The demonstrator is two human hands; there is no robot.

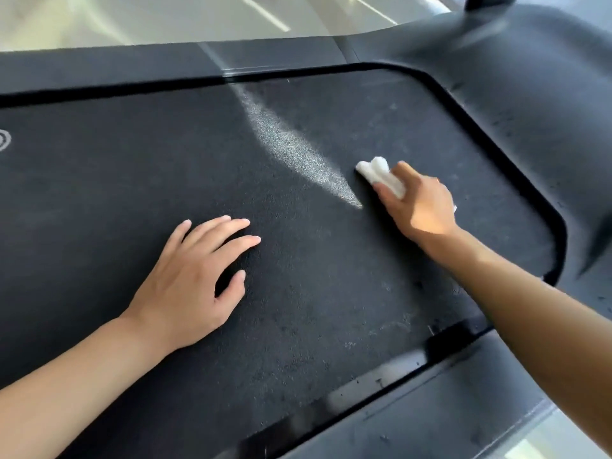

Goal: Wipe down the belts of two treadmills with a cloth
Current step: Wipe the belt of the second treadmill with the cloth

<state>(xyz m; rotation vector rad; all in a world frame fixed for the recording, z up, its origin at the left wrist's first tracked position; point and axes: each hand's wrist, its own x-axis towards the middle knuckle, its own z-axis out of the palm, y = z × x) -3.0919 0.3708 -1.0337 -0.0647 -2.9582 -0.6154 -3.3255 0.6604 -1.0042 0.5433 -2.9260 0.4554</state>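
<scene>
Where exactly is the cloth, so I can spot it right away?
Find the wide black treadmill belt filling the view, then the pale streak of light slanting across it. At the streak's lower end, the right hand holds the cloth against the belt. It is the only white, bunched thing there; the left hand rests flat and holds nothing.

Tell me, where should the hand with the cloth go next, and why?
Probably sweep the white cloth in the right hand leftward over the treadmill belt: a pale streak lies just beside it, and the left hand rests flat on the belt.
</scene>
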